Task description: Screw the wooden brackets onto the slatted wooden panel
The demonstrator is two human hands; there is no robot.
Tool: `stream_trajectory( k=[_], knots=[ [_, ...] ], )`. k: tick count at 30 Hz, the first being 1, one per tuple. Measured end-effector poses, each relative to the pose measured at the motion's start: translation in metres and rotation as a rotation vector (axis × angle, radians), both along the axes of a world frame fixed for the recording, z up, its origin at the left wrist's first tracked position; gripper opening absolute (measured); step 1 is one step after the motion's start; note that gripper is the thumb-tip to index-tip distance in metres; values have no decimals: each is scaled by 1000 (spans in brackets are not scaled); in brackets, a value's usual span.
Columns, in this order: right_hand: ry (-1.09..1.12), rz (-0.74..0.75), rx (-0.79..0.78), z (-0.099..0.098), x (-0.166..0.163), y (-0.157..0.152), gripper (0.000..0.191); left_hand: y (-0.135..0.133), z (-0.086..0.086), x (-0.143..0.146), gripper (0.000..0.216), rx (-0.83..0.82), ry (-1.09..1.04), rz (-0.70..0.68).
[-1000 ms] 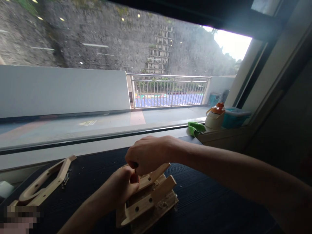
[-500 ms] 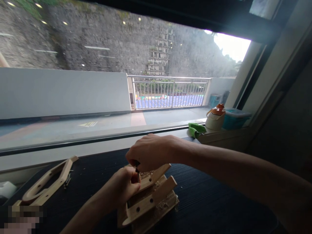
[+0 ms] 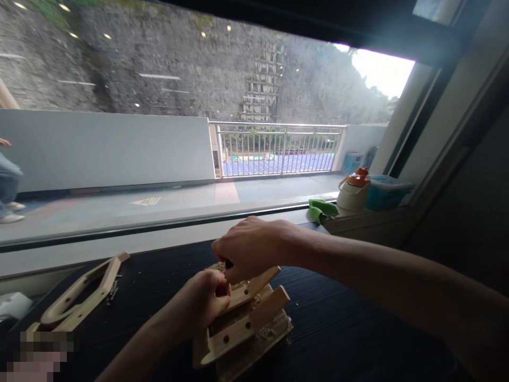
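Note:
My right hand point(image 3: 248, 249) is closed around a small dark tool point(image 3: 229, 263), most of it hidden in the fist. Just below it, my left hand point(image 3: 209, 297) pinches thumb and fingers together at the tool's lower end; what lies between them is hidden. Both hands are over a light wooden frame point(image 3: 254, 318) with bars and dark round holes. The left hand rests against its far bar. Curled wood shavings point(image 3: 268, 331) lie on and around a wooden board point(image 3: 254, 353) under the bars.
On the dark table point(image 3: 342, 323), a second wooden frame point(image 3: 81, 294) lies at left with several screws point(image 3: 113, 292) beside it. A green cloth point(image 3: 321, 210), a white bottle with orange top point(image 3: 353, 191) and a teal bin point(image 3: 387, 192) stand by the window. Outside, a person point(image 3: 10, 180) shows at the left edge.
My right hand has shifted slightly right and turned, so less of the dark tool shows. My left hand stays nearly in place. A person has come into view outside at the left.

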State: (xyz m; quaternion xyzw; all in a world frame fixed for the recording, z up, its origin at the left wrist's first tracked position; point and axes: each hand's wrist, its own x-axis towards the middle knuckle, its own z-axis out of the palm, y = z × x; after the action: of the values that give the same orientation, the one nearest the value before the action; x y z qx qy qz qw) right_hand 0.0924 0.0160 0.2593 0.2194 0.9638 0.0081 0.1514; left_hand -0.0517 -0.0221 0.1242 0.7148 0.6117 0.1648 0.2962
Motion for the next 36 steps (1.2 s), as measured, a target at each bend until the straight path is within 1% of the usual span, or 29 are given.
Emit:
stream_trajectory(
  k=[2,4,6,9,11,13,16,18,21,24,28,30,33,36],
  knots=[
    [-1,26,4,2,0,-2,26,-2,3,2,9,-10,-1,10],
    [13,76,13,2,-1,-2,20,-2,5,4,8,-20,2,22],
    [8,123,9,0,-3,1,14,-2,7,6,8,-23,14,31],
    [-7,160,-19,-4,-5,5,10,-2,11,8,10,-29,34,31],
    [3,154,-25,-6,-7,6,10,-3,15,9,11,-30,37,28],
    [11,115,-8,-7,-8,5,11,-4,17,9,12,-24,32,28],
    [-6,62,22,-6,-9,2,12,-6,17,9,12,-10,27,34],
    [-28,56,34,-3,-10,0,13,-6,15,8,12,0,24,38],
    [-47,70,49,1,-11,-3,13,-5,12,7,13,19,18,31],
    [-36,115,52,2,-12,-3,13,-3,7,6,10,33,9,26],
    [-37,172,19,-3,-14,0,19,-2,4,7,9,36,-8,26],
    [-20,174,19,-6,-14,2,17,-2,5,7,9,30,-11,18],
    [23,137,28,-12,-13,3,14,-3,7,7,11,23,-12,10],
    [34,65,63,-12,-13,2,16,-2,7,7,12,29,-11,16]
  ],
)
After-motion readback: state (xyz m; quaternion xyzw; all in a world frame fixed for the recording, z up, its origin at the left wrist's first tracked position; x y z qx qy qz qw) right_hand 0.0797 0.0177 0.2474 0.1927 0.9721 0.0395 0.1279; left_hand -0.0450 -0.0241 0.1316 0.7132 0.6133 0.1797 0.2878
